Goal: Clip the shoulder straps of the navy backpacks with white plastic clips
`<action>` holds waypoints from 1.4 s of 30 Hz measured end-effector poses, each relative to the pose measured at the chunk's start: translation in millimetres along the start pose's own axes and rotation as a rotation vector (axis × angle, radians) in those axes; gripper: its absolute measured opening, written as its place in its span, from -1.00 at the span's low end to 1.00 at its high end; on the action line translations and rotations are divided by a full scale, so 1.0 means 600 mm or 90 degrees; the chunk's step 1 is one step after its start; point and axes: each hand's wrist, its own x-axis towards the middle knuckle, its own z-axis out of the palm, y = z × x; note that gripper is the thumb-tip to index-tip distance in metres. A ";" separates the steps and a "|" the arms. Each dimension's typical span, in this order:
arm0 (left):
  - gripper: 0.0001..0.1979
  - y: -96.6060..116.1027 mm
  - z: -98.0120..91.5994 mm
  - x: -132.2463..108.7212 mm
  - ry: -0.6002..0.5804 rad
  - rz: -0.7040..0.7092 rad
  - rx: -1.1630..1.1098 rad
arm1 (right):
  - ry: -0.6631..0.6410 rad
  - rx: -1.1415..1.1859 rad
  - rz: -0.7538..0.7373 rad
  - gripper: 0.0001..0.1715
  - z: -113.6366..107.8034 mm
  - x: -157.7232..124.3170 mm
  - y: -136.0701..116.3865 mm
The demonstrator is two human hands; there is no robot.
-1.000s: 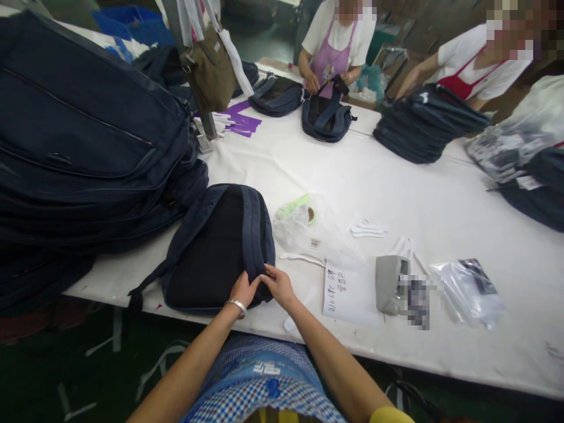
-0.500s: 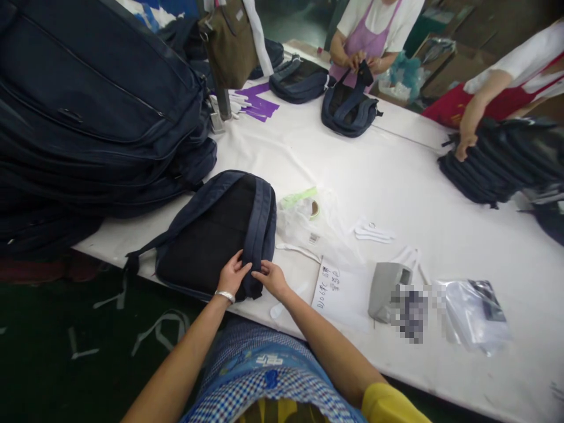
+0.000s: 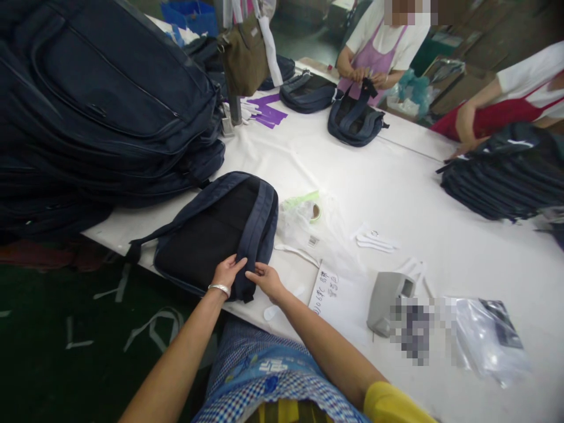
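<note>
I'm watching both hands working the lower end of a shoulder strap [image 3: 252, 232]; left hand [image 3: 226, 274] and right hand [image 3: 268, 281] are pinching it from opposite sides, close together. The navy-and-black backpack [image 3: 202, 232] is lying back panel up, at the near edge of the tabletop [image 3: 409, 176]. A second ago the fingertips were about meeting; now I'm seeing strap between them. I'm reading that as the handling staying on this strap end, just repositioning.

Elsewhere, the co-worker in red [image 3: 489, 120] is handling a stack of dark bags [image 3: 506, 170], which has been shifting right.

A big backpack pile [image 3: 106, 111] is crowding the left side. A thin plastic bag [image 3: 304, 226] with a tape roll [image 3: 316, 212] is lying just beside the backpack's right side, limiting room there; handwritten paper [image 3: 339, 302] and a grey device [image 3: 382, 302] are sitting further right.
</note>
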 end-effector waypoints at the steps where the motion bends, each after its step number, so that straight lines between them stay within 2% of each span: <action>1: -0.54 -0.002 -0.002 -0.001 -0.012 -0.005 -0.027 | 0.003 0.000 0.006 -0.49 0.000 0.001 0.002; 6: -0.50 0.015 -0.007 -0.006 -0.062 -0.038 -0.044 | 0.061 -0.074 -0.001 -0.63 0.003 0.006 0.011; 10: -0.57 0.024 0.002 0.008 0.000 -0.010 -0.023 | 0.066 -0.181 0.004 -0.68 -0.004 0.012 0.015; 12: -0.57 0.021 0.005 0.018 0.035 0.008 -0.044 | 0.053 -0.191 0.031 -0.67 -0.011 0.019 0.015; 15: -0.55 0.013 0.001 0.022 0.037 0.017 -0.059 | 0.026 -0.161 0.078 -0.64 -0.017 0.027 0.010; 19: -0.48 -0.005 -0.024 -0.012 0.071 0.063 0.063 | 0.047 -0.067 0.096 -0.61 -0.013 0.020 0.003; 21: -0.47 -0.019 -0.037 -0.037 0.040 0.060 0.138 | 0.055 -0.026 0.097 -0.61 -0.007 0.012 0.000; 24: -0.51 -0.039 -0.042 -0.063 -0.009 0.085 0.216 | 0.029 -0.025 0.092 -0.60 -0.002 0.006 -0.006; 27: -0.54 -0.047 -0.037 -0.068 0.009 0.090 0.213 | -0.026 -0.081 0.077 -0.59 -0.011 0.002 -0.016; 30: -0.55 -0.048 -0.035 -0.061 0.009 0.067 0.194 | -0.053 -0.219 0.001 -0.59 -0.045 -0.027 -0.018; 33: -0.56 -0.052 -0.040 -0.054 0.010 0.055 0.202 | -0.065 -0.532 -0.131 -0.66 -0.096 -0.090 -0.001; 35: -0.57 -0.057 -0.043 -0.050 0.005 0.055 0.206 | -0.120 -0.749 -0.179 -0.66 -0.128 -0.131 0.019; 37: -0.58 -0.061 -0.045 -0.047 -0.002 0.060 0.203 | -0.152 -0.890 -0.209 -0.64 -0.150 -0.154 0.041; 39: -0.59 -0.065 -0.047 -0.045 -0.007 0.067 0.200 | -0.175 -0.947 -0.235 -0.69 -0.161 -0.158 0.056; 42: -0.59 -0.067 -0.048 -0.045 -0.010 0.073 0.202 | -0.197 -0.959 -0.259 -0.71 -0.165 -0.145 0.063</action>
